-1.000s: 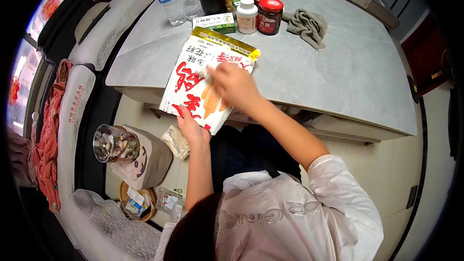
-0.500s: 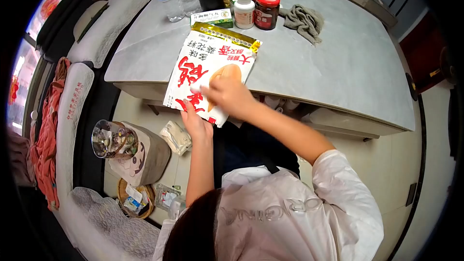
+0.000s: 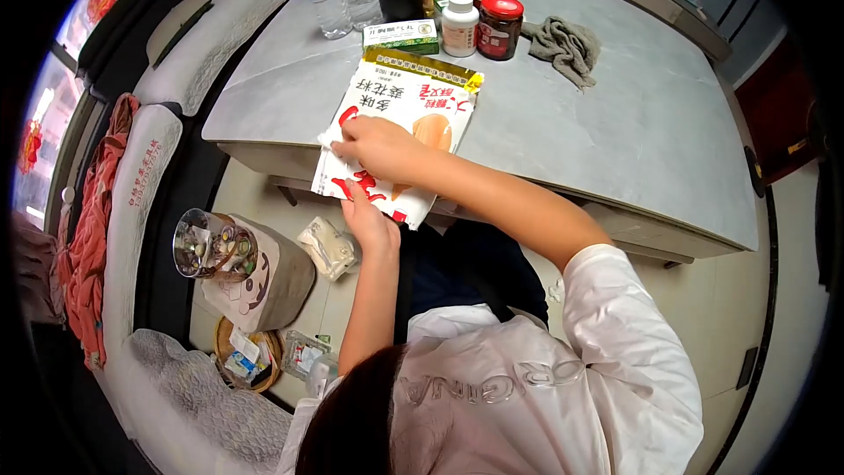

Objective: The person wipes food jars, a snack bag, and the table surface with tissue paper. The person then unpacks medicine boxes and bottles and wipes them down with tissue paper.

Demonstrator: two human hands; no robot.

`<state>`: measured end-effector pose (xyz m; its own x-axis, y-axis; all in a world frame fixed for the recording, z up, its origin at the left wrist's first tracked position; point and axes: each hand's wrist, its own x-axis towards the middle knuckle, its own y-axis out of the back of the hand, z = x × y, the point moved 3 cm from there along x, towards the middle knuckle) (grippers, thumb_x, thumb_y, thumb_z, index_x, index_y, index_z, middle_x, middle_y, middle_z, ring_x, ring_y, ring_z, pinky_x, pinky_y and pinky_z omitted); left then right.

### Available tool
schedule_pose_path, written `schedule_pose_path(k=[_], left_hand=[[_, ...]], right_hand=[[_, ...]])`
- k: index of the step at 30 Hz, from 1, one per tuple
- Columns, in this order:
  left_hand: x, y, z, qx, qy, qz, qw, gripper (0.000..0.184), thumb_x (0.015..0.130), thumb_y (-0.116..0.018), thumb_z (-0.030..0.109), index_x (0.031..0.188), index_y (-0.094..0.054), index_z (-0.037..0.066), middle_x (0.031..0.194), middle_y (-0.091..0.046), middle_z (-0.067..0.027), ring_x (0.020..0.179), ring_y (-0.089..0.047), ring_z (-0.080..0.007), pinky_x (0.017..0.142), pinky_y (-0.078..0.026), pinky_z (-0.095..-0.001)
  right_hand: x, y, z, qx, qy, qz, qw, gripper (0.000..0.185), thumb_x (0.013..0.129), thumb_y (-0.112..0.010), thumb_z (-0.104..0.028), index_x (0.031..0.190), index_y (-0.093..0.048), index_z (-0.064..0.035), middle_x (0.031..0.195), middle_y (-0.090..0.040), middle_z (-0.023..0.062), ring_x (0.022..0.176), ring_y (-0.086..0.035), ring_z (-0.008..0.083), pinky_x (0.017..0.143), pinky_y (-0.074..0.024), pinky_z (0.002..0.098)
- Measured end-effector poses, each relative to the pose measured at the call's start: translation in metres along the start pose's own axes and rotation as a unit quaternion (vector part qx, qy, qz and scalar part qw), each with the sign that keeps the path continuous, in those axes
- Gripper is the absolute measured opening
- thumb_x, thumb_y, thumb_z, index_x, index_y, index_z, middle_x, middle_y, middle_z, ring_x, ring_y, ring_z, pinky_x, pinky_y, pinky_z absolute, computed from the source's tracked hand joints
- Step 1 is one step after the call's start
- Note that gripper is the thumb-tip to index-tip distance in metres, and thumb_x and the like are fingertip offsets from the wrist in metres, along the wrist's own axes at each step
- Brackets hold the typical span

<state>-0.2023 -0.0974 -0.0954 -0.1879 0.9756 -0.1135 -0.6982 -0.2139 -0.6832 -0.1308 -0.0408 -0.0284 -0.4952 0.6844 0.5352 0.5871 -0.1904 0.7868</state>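
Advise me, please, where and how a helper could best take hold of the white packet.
On the packet, the right end of the far gold strip seems best: pinch it, coming from the right. The packet looks flat, and this corner is uncovered. The left hand holds the near edge; the right hand covers part of the left side.

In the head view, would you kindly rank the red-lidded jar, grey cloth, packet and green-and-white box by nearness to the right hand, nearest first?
1. Packet: directly under the right hand.
2. Green-and-white box: beyond the packet.
3. Red-lidded jar: right of the box.
4. Grey cloth: right of the jar.
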Motion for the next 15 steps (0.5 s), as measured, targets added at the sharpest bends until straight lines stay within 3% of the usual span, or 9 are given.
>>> schedule_pose_path(k=[1,4,6,7,11,15], left_hand=[[0.003,0.003,-0.005,0.004,-0.006,0.003,1.000,0.035,0.092,-0.035,0.023,0.122,-0.033,0.005,0.119,-0.044,-0.0109,0.106,-0.047,-0.0230,0.089,-0.040,-0.0402],[0.004,0.003,-0.011,0.003,-0.003,-0.001,1.000,0.036,0.092,-0.035,0.025,0.122,-0.033,0.006,0.121,-0.043,-0.0112,0.107,-0.046,-0.0225,0.090,-0.039,-0.0394],[0.001,0.004,-0.012,-0.003,-0.001,0.011,1.000,0.036,0.092,-0.036,0.025,0.122,-0.033,0.005,0.121,-0.043,-0.0113,0.108,-0.046,-0.0225,0.089,-0.040,-0.0392],[-0.003,0.000,-0.008,-0.012,0.002,0.015,1.000,0.037,0.092,-0.036,0.025,0.119,-0.034,0.001,0.118,-0.045,-0.0121,0.105,-0.047,-0.0206,0.088,-0.040,-0.0340],[-0.003,-0.002,-0.005,-0.002,-0.012,0.012,1.000,0.034,0.092,-0.036,0.024,0.117,-0.035,0.000,0.117,-0.046,-0.0130,0.103,-0.049,-0.0220,0.087,-0.041,-0.0353],[0.000,-0.001,-0.002,0.012,-0.005,0.016,1.000,0.035,0.092,-0.036,0.023,0.118,-0.035,0.000,0.114,-0.048,-0.0133,0.101,-0.051,-0.0238,0.084,-0.044,-0.0376]], right_hand=[[-0.002,-0.004,-0.001,0.039,-0.021,-0.040,0.998,0.017,0.069,-0.053,-0.012,0.082,-0.058,-0.0033,0.074,-0.050,0.0100,0.074,-0.052,0.0244,0.062,-0.0440,0.0341],[-0.014,0.005,-0.018,-0.009,0.166,-0.002,0.986,0.017,0.073,-0.052,-0.014,0.086,-0.059,-0.0044,0.073,-0.050,0.0106,0.072,-0.053,0.0262,0.062,-0.0433,0.0359],[-0.007,0.007,-0.004,-0.048,0.110,0.017,0.993,0.017,0.074,-0.052,-0.014,0.088,-0.059,-0.0063,0.074,-0.050,0.0110,0.072,-0.052,0.0272,0.062,-0.0423,0.0365],[-0.001,0.013,0.006,-0.079,0.088,0.044,0.992,0.019,0.072,-0.053,-0.012,0.089,-0.060,-0.0071,0.074,-0.051,0.0103,0.073,-0.052,0.0268,0.063,-0.0419,0.0361],[0.013,0.038,0.051,-0.156,-0.073,0.125,0.977,0.021,0.071,-0.054,-0.008,0.091,-0.060,-0.0095,0.078,-0.051,0.0098,0.077,-0.051,0.0259,0.066,-0.0411,0.0355],[-0.008,0.056,0.058,-0.194,-0.091,0.176,0.961,0.024,0.071,-0.053,-0.008,0.094,-0.059,-0.0097,0.079,-0.051,0.0093,0.078,-0.051,0.0257,0.067,-0.0410,0.0349]])
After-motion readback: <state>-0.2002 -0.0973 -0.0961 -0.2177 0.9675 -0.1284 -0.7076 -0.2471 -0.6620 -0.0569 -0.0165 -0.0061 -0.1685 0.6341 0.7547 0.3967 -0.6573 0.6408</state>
